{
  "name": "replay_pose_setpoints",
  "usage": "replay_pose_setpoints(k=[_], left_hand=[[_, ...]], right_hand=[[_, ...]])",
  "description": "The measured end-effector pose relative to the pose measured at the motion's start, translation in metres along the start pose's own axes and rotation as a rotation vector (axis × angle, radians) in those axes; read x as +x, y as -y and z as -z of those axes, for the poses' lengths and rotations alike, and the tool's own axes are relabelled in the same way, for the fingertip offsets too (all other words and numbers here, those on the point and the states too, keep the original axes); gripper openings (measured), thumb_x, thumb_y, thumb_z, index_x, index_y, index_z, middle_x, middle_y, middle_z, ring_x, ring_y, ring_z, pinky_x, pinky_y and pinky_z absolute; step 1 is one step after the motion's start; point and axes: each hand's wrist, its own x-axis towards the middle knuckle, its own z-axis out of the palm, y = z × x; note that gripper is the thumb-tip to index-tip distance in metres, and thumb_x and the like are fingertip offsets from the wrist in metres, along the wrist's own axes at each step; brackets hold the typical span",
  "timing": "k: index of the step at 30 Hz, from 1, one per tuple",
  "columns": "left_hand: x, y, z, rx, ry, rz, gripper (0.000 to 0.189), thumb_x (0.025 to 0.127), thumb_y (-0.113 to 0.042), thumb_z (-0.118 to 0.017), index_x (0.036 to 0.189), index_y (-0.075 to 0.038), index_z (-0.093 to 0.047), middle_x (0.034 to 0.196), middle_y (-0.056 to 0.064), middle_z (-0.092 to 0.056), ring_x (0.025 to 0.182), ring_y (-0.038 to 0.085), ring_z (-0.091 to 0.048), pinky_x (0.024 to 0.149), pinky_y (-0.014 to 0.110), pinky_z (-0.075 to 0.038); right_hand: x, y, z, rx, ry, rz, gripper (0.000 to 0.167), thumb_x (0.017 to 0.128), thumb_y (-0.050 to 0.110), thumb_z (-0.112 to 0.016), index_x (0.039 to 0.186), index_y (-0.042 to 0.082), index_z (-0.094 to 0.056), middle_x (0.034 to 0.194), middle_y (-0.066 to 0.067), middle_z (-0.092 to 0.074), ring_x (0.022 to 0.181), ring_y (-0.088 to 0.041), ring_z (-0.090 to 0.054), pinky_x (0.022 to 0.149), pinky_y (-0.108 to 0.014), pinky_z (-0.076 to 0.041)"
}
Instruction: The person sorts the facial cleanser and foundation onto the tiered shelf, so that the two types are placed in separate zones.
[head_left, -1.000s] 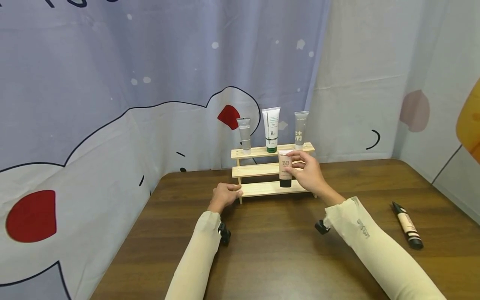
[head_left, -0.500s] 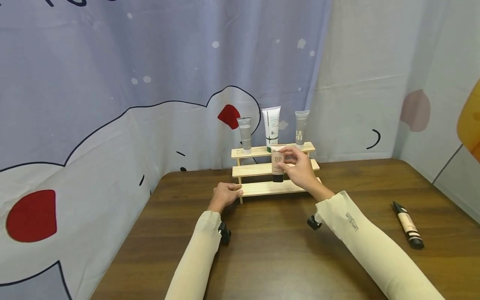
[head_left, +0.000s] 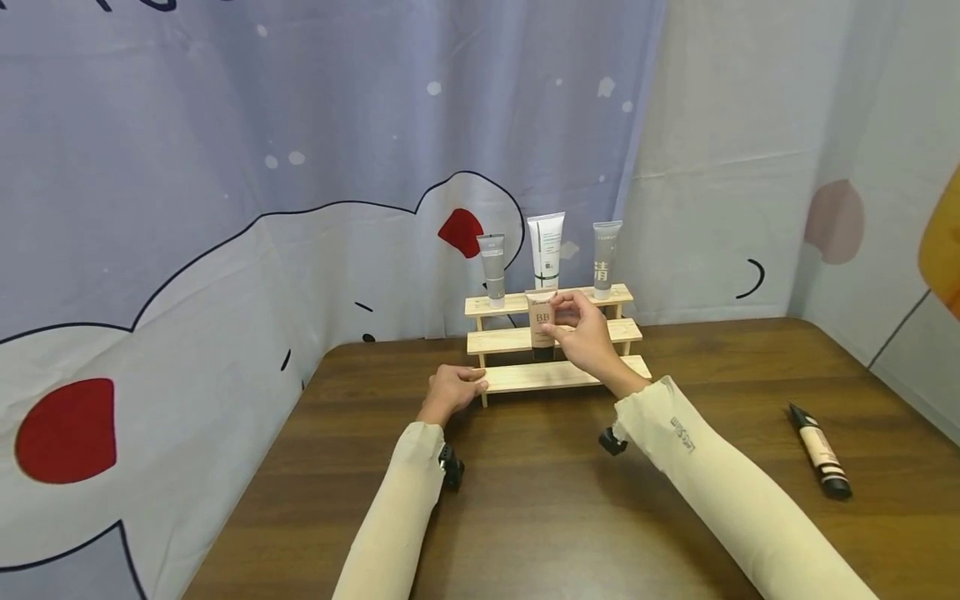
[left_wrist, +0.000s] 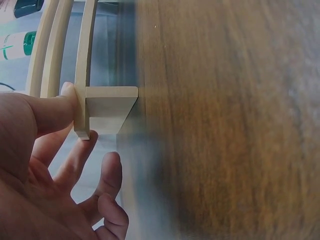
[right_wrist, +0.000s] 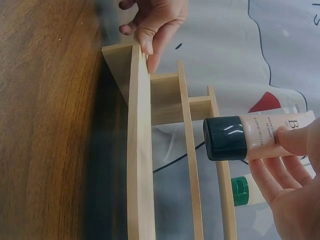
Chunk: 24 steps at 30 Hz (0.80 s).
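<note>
A three-step wooden display shelf (head_left: 540,377) stands near the back of the table. My left hand (head_left: 452,390) pinches the left end of its lowest step; in the left wrist view the thumb (left_wrist: 55,110) presses one face of the board, with a finger against the other side. My right hand (head_left: 594,342) holds a beige BB cream tube (head_left: 542,321) upright, black cap (right_wrist: 225,138) downward, between thumb and fingers. It hangs in front of the middle step, its cap apart from the boards in the right wrist view.
On the top step stand a grey tube (head_left: 492,268), a taller white tube (head_left: 546,248) with a green cap (right_wrist: 240,191), and another grey tube (head_left: 605,257). A beige tube with black ends (head_left: 821,454) lies at the table's right. A printed curtain (head_left: 337,275) hangs behind.
My right hand has carried the BB cream tube leftward and slightly up, from near the right half of the shelf to its middle. The left hand stays on the shelf end.
</note>
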Motion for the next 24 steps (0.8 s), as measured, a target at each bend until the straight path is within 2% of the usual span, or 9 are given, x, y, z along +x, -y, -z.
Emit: replay_pose_setpoints(k=[5,11,18,24], left_hand=[[0.0,-0.001,0.0,-0.011,-0.005,0.004,0.025,0.089,-0.032,-0.076,0.114,-0.031,-0.077,0.133,-0.001,-0.064,0.135,0.041,-0.038,0.107,0.062,-0.035],[-0.001,-0.001,-0.001,-0.002,-0.007,-0.02,0.025,0.089,-0.031,-0.076,0.114,-0.029,-0.077,0.133,0.0,-0.064,0.135,0.042,-0.04,0.108,0.059,-0.035],[0.0,-0.001,-0.001,-0.001,-0.002,-0.022,0.026,0.089,-0.032,-0.076,0.115,-0.029,-0.077,0.133,-0.001,-0.064,0.135,0.042,-0.04,0.109,0.058,-0.035],[-0.001,0.0,-0.001,0.001,-0.012,-0.007,0.026,0.088,-0.033,-0.076,0.114,-0.03,-0.077,0.133,-0.002,-0.064,0.136,0.04,-0.041,0.108,0.057,-0.036]], right_hand=[[0.003,0.0,-0.003,-0.009,-0.002,0.009,0.043,0.086,-0.008,-0.072,0.121,0.0,-0.049,0.115,-0.022,-0.062,0.103,-0.037,-0.067,0.082,-0.036,-0.058],[0.006,0.002,-0.008,0.0,-0.005,-0.003,0.051,0.086,-0.007,-0.072,0.129,0.002,-0.046,0.117,-0.023,-0.063,0.105,-0.036,-0.067,0.082,-0.036,-0.058],[0.012,0.004,-0.011,0.036,-0.004,-0.009,0.051,0.086,-0.008,-0.072,0.13,-0.003,-0.046,0.117,-0.027,-0.063,0.106,-0.039,-0.067,0.085,-0.04,-0.058],[0.018,0.0,-0.016,0.044,-0.014,-0.031,0.049,0.087,-0.007,-0.071,0.13,-0.001,-0.047,0.118,-0.026,-0.063,0.107,-0.037,-0.067,0.087,-0.038,-0.057]])
